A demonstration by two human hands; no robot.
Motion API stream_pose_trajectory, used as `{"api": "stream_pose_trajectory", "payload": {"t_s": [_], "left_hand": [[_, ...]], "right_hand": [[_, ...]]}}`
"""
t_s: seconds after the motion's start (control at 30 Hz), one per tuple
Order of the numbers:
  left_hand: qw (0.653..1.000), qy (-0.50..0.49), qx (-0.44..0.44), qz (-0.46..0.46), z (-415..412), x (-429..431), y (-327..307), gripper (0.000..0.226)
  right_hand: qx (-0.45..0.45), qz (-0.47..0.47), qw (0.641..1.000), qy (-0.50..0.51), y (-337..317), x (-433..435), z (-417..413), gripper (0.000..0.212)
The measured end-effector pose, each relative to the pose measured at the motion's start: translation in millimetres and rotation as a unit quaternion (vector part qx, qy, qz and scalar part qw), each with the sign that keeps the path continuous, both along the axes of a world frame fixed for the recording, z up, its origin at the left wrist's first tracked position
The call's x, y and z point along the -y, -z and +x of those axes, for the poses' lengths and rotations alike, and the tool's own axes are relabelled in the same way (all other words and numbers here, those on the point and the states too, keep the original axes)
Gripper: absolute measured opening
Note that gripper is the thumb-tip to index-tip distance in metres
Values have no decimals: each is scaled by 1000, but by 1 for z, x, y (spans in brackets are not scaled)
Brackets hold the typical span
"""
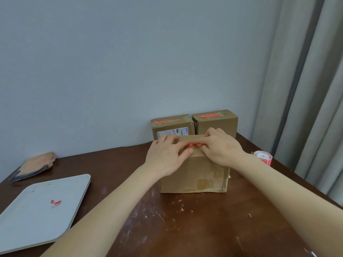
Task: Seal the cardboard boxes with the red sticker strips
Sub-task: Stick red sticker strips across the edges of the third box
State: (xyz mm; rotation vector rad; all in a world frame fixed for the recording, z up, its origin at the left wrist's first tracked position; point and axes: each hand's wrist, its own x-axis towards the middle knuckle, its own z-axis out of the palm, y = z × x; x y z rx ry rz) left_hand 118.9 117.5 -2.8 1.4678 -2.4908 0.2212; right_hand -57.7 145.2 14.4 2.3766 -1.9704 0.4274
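Item 1. Surface: dark brown wood, scuffed with pale scratches, set into a corner against a grey wall, with a grey curtain to the right.

Item 2. Tray: white, rounded corners, lying flat at the near left of the surface.

Item 3. Near cardboard box: brown, worn, old tape patches on its front face. It stands mid-surface under both hands.

Item 4. Two rear cardboard boxes: left one with a printed label, right one plain. They stand side by side against the wall, just behind the near box, each with a red strip on its top.

Item 5. Left hand: fingers flattened on the near box's top, thumb along its front edge.

Item 6. Right hand: fingers stretched leftward, pressing on the strip.

Item 7. Tan object: dark scalloped edge, far left; what it is cannot be told.

Item 8. Sticker roll: red and white, right of the near box, beside the right wrist.

Item 9. Red sticker strip: on the near box's top, mostly covered between the two hands.

Item 10. Red scrap: crumpled, on the tray.
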Motion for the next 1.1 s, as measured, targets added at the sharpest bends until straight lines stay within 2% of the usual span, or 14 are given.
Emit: {"api": "stream_pose_trajectory", "payload": {"t_s": [0.23,0.33,0.47,0.53,0.73,0.9,1.1], "left_hand": [[997,-10,-68,27,9,-5,0,62],[996,-12,-93,7,12,-7,1,64],[996,17,-63,-54,13,-13,5,59],[997,20,-53,-47,14,-14,7,58],[994,4,-110,-9,20,-12,2,61],[996,24,-87,-20,20,-15,0,59],[997,2,-70,-15,20,-13,-4,61]], "right_hand": [[14,11,999,46,-4,-3,-10,38],[15,-12,998,52,-4,-5,-13,36],[9,-13,1000,-2,-3,-9,-7,39],[1,-1,1000,-5,-2,-9,-5,38],[16,-3,999,42,-4,-8,-23,35],[-8,-5,1000,27,-7,-10,-16,36],[1,-14,999,40,-10,-9,-12,33]]}}
